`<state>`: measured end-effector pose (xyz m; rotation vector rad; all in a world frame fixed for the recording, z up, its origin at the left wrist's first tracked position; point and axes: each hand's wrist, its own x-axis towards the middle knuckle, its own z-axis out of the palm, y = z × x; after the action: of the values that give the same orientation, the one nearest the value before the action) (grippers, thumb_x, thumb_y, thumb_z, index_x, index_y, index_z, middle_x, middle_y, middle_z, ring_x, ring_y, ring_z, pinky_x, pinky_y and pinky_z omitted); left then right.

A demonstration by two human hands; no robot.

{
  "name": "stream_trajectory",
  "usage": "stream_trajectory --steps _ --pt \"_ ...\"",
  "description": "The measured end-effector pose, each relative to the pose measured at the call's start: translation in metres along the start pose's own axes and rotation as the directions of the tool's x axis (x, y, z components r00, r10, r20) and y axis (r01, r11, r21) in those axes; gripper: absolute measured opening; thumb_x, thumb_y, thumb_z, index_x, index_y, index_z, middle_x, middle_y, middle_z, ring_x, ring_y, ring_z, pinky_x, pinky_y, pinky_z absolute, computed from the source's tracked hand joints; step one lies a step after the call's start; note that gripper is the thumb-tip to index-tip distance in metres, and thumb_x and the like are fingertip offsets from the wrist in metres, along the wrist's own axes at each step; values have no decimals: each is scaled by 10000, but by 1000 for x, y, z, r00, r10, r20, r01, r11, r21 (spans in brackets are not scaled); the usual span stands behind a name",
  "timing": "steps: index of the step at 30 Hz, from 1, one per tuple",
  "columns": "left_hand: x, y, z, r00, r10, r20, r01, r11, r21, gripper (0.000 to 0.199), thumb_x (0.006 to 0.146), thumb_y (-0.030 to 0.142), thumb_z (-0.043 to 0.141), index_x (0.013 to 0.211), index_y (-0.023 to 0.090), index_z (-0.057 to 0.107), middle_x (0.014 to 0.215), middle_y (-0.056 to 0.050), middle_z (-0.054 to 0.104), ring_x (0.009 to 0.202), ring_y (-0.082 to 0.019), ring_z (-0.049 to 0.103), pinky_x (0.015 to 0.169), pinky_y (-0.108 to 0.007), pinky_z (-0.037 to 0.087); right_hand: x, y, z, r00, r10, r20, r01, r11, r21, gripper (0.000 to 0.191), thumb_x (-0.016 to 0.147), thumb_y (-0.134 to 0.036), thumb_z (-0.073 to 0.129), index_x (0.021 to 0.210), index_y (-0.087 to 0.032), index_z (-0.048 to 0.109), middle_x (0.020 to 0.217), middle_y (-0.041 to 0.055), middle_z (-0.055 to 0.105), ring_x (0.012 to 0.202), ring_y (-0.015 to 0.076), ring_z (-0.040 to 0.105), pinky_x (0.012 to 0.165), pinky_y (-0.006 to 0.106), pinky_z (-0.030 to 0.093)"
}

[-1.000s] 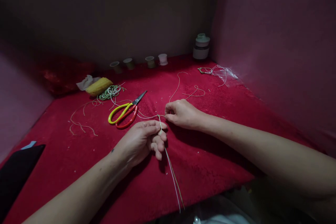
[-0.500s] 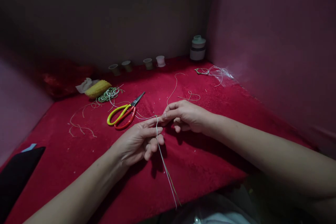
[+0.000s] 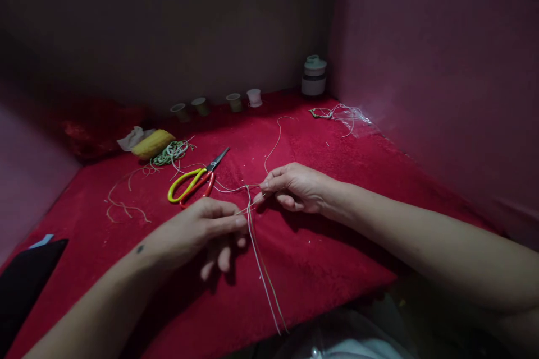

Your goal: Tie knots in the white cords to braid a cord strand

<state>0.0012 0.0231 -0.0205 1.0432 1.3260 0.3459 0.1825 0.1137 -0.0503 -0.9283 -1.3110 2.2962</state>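
Observation:
My left hand (image 3: 202,230) pinches a thin thread between thumb and forefinger, its other fingers hanging loosely curled. A short stretch of that thread runs across to my right hand (image 3: 297,186), whose thumb and forefinger are closed on thread by a small knot. White and tan cords (image 3: 261,272) hang from the knot toward the table's front edge, crossing behind or in front of the stretched thread; I cannot tell which. Just beyond my left hand lie scissors (image 3: 196,179) with one yellow and one red handle, partly hidden by that hand.
Red cloth (image 3: 337,258) covers the table. A yellow bundle (image 3: 154,145) and a green-and-white cord tangle (image 3: 170,152) lie at left. Several spools (image 3: 254,98) and a white container (image 3: 314,76) stand at the back. A clear plastic bag (image 3: 356,120) with cords lies back right.
My left hand has drawn away from my right hand, down and to the left, with a thread now stretched between them. The loose thread loop beyond my right hand has gone from view.

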Motion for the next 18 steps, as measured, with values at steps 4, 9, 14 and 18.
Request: stream_trajectory --steps 4,9,14,18 --pt "-35 9 -38 936 160 -312 -31 923 383 191 752 265 596 855 122 668 558 -23 646 452 -111 562 366 -134 390 0 1 -2 997 -53 -53 49 996 -78 206 758 -49 485 574 -139 464 516 8 615 264 22 298 252 162 178" --pt "-54 9 -55 770 245 -589 -61 947 314 209 745 214 545 889 116 659 743 19 681 486 -56 539 448 -137 383 2 5 -1 984 -158 -80 143 976 -165 146 720 -90 559 590 -142 518 313 -60 432 248 37 290 260 163 196" --pt "-23 -1 -42 868 208 -452 -41 935 351 278 755 401 541 666 142 587 443 13 549 413 -75 471 383 -146 338 11 10 0 972 -226 -63 225 974 -21 114 692 -84 600 613 -125 528 396 -21 522 299 46 392 287 150 263" --pt "3 -11 -26 879 242 -412 -91 932 351 295 795 454 475 713 178 539 416 60 421 341 -62 360 326 -157 268 16 10 1 985 -171 30 166 979 114 88 715 -39 542 645 -92 548 497 4 569 340 42 431 296 138 294"
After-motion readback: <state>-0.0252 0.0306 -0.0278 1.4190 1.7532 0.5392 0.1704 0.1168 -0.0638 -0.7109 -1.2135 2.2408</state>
